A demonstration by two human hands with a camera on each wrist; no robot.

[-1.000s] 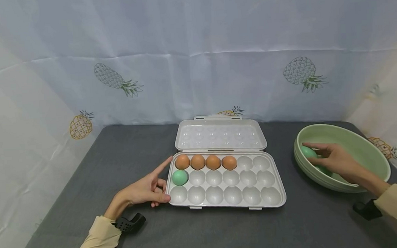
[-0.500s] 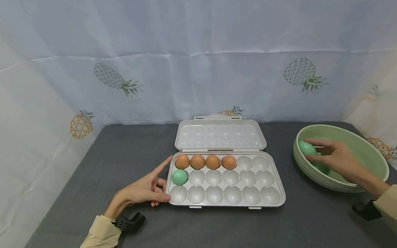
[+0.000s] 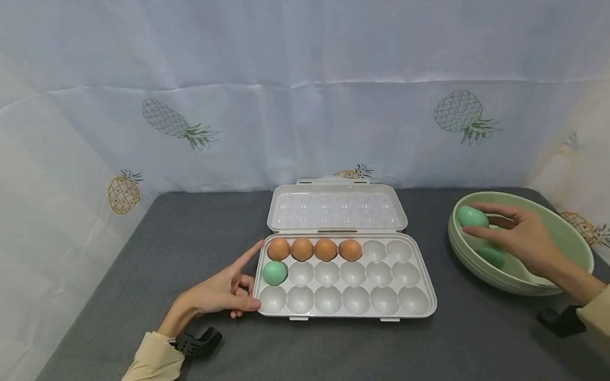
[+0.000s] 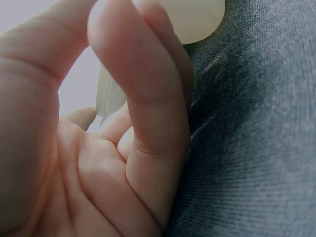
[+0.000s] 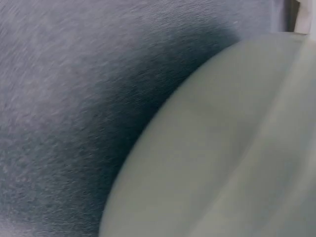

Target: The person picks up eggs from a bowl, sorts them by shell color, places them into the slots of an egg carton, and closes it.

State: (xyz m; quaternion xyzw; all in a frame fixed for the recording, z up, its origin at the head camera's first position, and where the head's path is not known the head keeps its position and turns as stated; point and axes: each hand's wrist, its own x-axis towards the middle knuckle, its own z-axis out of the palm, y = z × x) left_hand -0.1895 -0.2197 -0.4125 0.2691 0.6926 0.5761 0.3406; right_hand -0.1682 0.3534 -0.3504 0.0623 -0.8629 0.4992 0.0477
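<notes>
An egg tray with its hinged lid folded back lies on the dark cloth, in the head view's middle. Several brown eggs sit in its back row, and a green egg fills the leftmost hollow of the middle row. My left hand rests at the tray's left end, index finger and thumb stretched along it, the other fingers bent. At the right, my right hand pinches another green egg between thumb and fingers, inside the left rim of a pale green bowl.
Another green egg lies in the bowl below the right hand; the hand hides part of the inside. The tray's lid stands open toward the back. A pineapple-print curtain hangs behind the table. The right wrist view has mostly the bowl's outer wall.
My right hand has raised the pinched green egg a little within the bowl, leaving the other green egg below it. The left hand stays at the tray's left end.
</notes>
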